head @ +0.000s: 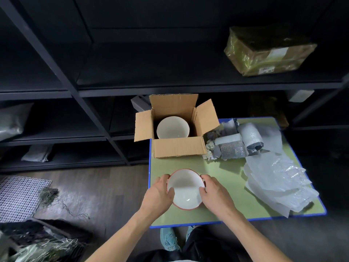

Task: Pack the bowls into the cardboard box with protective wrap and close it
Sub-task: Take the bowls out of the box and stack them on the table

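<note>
Curled fingers [164,177] of both hands clasp a red-rimmed bowl [186,188].
The left hand [160,191] and right hand [213,193] hold its opposite sides near the bench's [226,178] front edge; the cardboard box [179,147] at the far-left corner contains another bowl [172,127]; protective wrap [273,178] lies along the right edge.

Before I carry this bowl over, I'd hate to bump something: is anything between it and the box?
Nothing visible lies on the green mat between the held bowl and the cardboard box. Its flaps stand open; a second bowl already sits inside.
</note>
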The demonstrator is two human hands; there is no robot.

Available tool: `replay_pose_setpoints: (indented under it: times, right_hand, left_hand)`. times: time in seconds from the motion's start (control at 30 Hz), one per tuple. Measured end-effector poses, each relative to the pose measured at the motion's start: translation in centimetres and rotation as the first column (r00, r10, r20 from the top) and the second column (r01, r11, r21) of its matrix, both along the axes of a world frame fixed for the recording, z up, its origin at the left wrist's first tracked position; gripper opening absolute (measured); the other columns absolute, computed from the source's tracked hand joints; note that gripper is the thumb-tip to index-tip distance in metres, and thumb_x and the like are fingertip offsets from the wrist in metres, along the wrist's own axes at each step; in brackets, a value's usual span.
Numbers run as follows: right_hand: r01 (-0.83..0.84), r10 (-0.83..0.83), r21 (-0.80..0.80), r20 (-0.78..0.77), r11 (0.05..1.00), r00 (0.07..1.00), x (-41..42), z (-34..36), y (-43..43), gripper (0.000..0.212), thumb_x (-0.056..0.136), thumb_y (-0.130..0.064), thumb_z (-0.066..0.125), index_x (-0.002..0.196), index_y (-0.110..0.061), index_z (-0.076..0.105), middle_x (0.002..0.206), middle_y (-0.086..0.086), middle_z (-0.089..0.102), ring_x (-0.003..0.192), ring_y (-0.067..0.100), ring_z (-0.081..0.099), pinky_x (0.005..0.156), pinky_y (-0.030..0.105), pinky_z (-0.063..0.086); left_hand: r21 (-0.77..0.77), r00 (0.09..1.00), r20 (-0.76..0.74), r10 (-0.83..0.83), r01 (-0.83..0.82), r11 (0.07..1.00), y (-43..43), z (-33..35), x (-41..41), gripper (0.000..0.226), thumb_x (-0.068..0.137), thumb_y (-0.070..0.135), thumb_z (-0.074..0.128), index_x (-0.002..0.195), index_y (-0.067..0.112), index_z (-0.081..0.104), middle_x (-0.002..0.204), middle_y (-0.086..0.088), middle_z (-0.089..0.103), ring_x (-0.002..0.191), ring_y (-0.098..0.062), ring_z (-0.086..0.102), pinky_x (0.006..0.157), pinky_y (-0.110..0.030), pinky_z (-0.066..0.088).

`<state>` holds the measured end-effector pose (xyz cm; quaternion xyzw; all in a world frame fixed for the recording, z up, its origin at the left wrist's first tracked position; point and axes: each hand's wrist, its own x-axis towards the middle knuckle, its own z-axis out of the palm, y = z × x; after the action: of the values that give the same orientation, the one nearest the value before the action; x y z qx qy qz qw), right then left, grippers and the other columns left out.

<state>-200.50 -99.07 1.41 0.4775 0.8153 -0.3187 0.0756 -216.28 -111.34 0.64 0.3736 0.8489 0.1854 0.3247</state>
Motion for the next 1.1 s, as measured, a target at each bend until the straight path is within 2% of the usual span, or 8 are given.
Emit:
replay_pose_setpoints:
  times: [0.1,0.27,0.47,0.57,0.67,0.8,0.97,1.1]
  right_hand:
    - [-0.063,0.063,0.1,0.0,0.993,0.998,0.1,1.2,0.3,0.038,0.099,-0.024,0.044,0.137,-0.025,0.047,0.124,0.0,0.056,0.107,0.023,0.061,0.083,0.037,0.05]
    - [-0.17,0.181,0.227,-0.03,0.959,0.983,-0.5,4.1,1.1,0.035,0.102,-0.028,0.044,0.135,-0.027,0.052,0.129,-0.007,0.058,0.115,0.015,0.057,0.092,0.032,0.047]
    - [-0.202,0.251,0.305,-0.13,0.931,0.959,-2.9,8.4,2.7,0.029,0.099,-0.023,0.047,0.123,-0.027,0.062,0.121,-0.012,0.067,0.113,0.017,0.061,0.09,0.034,0.048]
    - [-0.201,0.264,0.339,-0.152,0.919,0.952,-4.9,9.7,3.8,0.029,0.099,-0.022,0.048,0.123,-0.024,0.065,0.125,-0.01,0.066,0.115,0.017,0.06,0.09,0.032,0.047]
    - [-0.187,0.26,0.352,-0.174,0.917,0.95,-6.9,9.5,5.5,0.029,0.097,-0.019,0.049,0.121,-0.021,0.066,0.123,-0.002,0.067,0.111,0.023,0.062,0.09,0.037,0.049]
    - [-0.177,0.246,0.353,-0.162,0.919,0.956,-9.0,8.6,7.3,0.028,0.097,-0.018,0.051,0.12,-0.016,0.066,0.116,0.003,0.065,0.109,0.027,0.061,0.091,0.039,0.048]
    - [-0.214,0.276,0.379,-0.116,0.9,0.954,-11.1,7.7,8.9,0.03,0.097,-0.018,0.049,0.123,-0.011,0.064,0.117,0.008,0.062,0.108,0.028,0.06,0.091,0.039,0.048]
    - [-0.283,0.295,0.357,0.02,0.89,0.955,-13.0,7.3,10.1,0.028,0.101,-0.024,0.047,0.122,-0.009,0.059,0.119,0.01,0.06,0.107,0.029,0.06,0.086,0.036,0.046]
  left_hand:
    - [0.075,0.996,-0.086,-0.017,0.023,0.997,0.1,0.9,-0.1,0.038,0.099,0.032,0.044,0.135,0.023,0.044,0.121,0.0,0.055,0.097,-0.022,0.063,0.082,-0.041,0.053]
    - [0.214,0.974,-0.219,-0.053,0.101,0.972,0.4,3.3,-0.5,0.029,0.1,0.034,0.044,0.126,0.029,0.054,0.113,0.009,0.059,0.094,-0.014,0.063,0.081,-0.036,0.052]
    - [0.37,0.94,-0.34,-0.025,0.158,0.915,2.1,7.3,-2.3,0.019,0.099,0.03,0.047,0.106,0.026,0.064,0.094,0.01,0.063,0.076,-0.015,0.063,0.071,-0.04,0.052]
    - [0.421,0.905,-0.423,0.042,0.155,0.894,3.7,8.5,-4.1,0.017,0.098,0.027,0.049,0.103,0.022,0.065,0.097,0.008,0.063,0.084,-0.017,0.062,0.071,-0.038,0.051]
    - [0.36,0.865,-0.495,0.08,0.121,0.925,5.3,8.6,-6.3,0.03,0.097,0.032,0.045,0.115,0.015,0.063,0.116,0.002,0.059,0.1,-0.02,0.057,0.072,-0.036,0.05]
    - [0.094,0.819,-0.57,-0.063,0.141,0.985,6.9,6.7,-8.7,0.071,0.085,0.051,0.011,0.116,0.01,0.059,0.126,-0.006,0.052,0.115,-0.024,0.044,0.085,-0.038,0.05]
    - [0.136,0.813,-0.581,0.035,0.055,0.989,7.7,5.8,-8.4,0.058,0.096,0.05,0.047,0.127,0.001,0.052,0.117,-0.012,0.052,0.1,-0.029,0.052,0.082,-0.036,0.048]
    - [0.114,0.839,-0.541,0.06,0.002,0.993,8.2,6.0,-8.1,0.066,0.096,0.057,0.042,0.137,0.004,0.04,0.131,-0.009,0.044,0.105,-0.024,0.048,0.087,-0.033,0.048]
